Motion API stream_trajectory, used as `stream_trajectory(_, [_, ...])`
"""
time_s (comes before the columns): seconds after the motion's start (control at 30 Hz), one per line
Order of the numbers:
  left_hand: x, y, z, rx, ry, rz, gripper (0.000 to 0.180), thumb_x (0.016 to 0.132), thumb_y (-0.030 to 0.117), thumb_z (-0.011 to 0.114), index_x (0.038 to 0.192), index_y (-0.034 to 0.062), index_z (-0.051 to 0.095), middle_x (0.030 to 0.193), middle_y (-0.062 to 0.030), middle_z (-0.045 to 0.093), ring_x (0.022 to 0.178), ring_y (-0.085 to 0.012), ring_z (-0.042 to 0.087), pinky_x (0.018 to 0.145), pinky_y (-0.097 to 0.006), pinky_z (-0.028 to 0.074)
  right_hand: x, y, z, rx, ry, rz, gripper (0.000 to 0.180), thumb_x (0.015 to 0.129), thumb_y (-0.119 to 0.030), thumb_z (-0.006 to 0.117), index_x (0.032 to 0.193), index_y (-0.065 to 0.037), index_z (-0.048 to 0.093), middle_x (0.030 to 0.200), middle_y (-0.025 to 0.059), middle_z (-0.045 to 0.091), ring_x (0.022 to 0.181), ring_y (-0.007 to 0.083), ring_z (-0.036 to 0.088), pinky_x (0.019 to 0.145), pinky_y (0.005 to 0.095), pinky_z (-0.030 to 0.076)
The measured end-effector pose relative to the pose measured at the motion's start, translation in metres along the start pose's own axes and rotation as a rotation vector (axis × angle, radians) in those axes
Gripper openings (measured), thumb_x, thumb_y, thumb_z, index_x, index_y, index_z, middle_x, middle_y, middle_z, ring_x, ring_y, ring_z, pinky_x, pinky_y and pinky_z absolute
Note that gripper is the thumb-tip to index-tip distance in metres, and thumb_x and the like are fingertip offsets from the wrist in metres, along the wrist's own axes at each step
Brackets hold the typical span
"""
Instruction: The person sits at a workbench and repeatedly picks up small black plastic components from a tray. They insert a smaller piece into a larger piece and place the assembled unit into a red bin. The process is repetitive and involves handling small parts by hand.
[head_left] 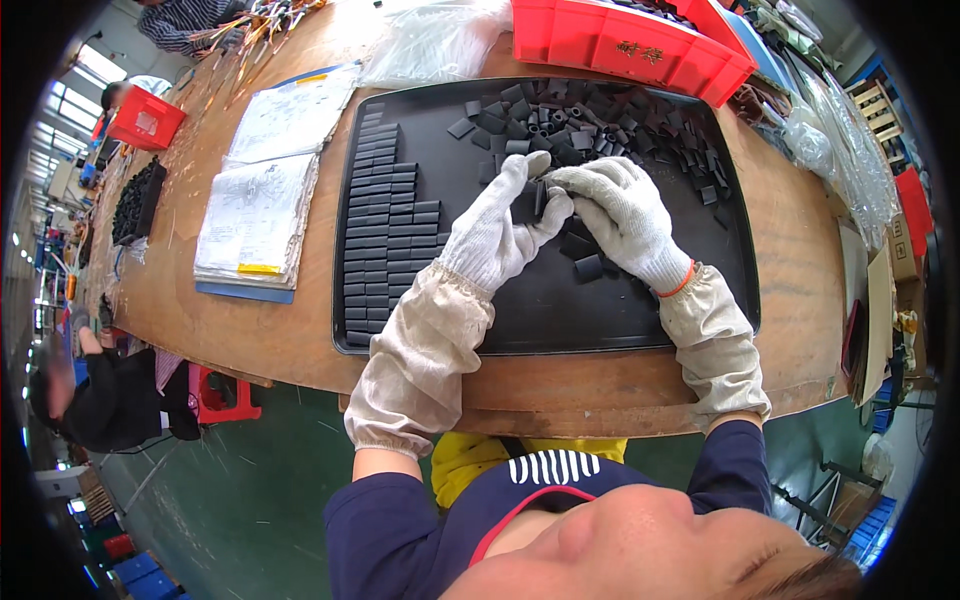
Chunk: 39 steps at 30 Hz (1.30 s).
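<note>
Both my hands wear white knit gloves and meet over a large black tray (600,330). Between the thumb and fingers of my left hand (495,230) is a short black tube (528,204). My right hand (625,215) pinches at the same spot from the other side, its fingertips touching the tube or a piece beside it; the fingers partly hide this. Loose black tubes (575,125) lie heaped at the tray's far right side. Along its left side, similar tubes (378,235) lie in neat stacked rows, close to my left wrist.
A red bin (625,45) stands beyond the tray, beside clear plastic bags (435,45). Papers on a blue folder (255,215) lie left of the tray. Farther left are a black box of small parts (138,203) and another red bin (147,118). People sit along the wooden table (800,270).
</note>
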<state>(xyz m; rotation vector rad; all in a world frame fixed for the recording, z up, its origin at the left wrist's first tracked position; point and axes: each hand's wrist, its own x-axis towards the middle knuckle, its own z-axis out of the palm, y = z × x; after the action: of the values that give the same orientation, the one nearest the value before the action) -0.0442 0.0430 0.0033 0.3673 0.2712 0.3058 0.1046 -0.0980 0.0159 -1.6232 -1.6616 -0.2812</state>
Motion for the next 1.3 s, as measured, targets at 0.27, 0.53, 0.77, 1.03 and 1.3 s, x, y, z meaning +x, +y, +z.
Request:
stream_trajectory(0.27, [0.015,0.017,-0.03,-0.113,-0.036,0.183,0.028,0.105,0.002,0.048,0.131,-0.0056,0.055,0.116,-0.0181,0.063,0.105,-0.0241,0.066,0.091,-0.03,0.061,0.0,0.003,0.005,-0.082,-0.009,0.019,0.031,0.082,-0.009,0.074,0.112,-0.014,0.071,0.108,0.0058,0.069,0.102,0.0293,0.065,0.089,0.0397,0.051])
stream_trajectory(0.53, [0.013,0.017,-0.03,-0.007,-0.094,0.063,0.023,0.106,0.008,0.05,0.126,0.0016,0.058,0.105,-0.0142,0.068,0.077,-0.0175,0.066,0.064,-0.026,0.059,-0.015,0.005,0.032,-0.37,-0.162,0.031,0.033,0.075,-0.023,0.079,0.104,-0.011,0.069,0.123,0.008,0.06,0.123,0.031,0.054,0.101,0.0473,0.043])
stream_trajectory(0.77, [0.002,0.007,0.0,0.121,0.092,0.22,0.028,0.106,0.014,0.055,0.131,0.002,0.058,0.116,-0.0123,0.062,0.097,-0.0176,0.062,0.081,-0.028,0.057,-0.018,-0.001,0.029,-0.386,-0.212,0.041,0.026,0.076,-0.015,0.074,0.101,-0.01,0.068,0.125,0.0091,0.061,0.125,0.0319,0.053,0.104,0.0478,0.041])
stream_trajectory(1.03, [0.003,0.011,-0.01,0.112,0.048,0.137,0.03,0.105,0.01,0.054,0.133,-0.0024,0.055,0.123,-0.0157,0.061,0.108,-0.0209,0.063,0.087,-0.029,0.06,-0.018,-0.002,0.026,-0.486,-0.174,0.006,0.027,0.072,-0.017,0.076,0.097,-0.01,0.068,0.12,0.0078,0.062,0.119,0.0304,0.055,0.101,0.0473,0.042])
stream_trajectory(1.3, [0.01,0.016,-0.019,-0.009,0.074,0.139,0.029,0.106,0.011,0.05,0.129,-0.0051,0.056,0.118,-0.02,0.062,0.102,-0.025,0.065,0.081,-0.032,0.062,-0.003,0.007,0.016,-0.315,0.047,0.034,0.027,0.077,-0.02,0.079,0.1,-0.013,0.066,0.106,0.0033,0.067,0.104,0.0289,0.063,0.093,0.0432,0.047])
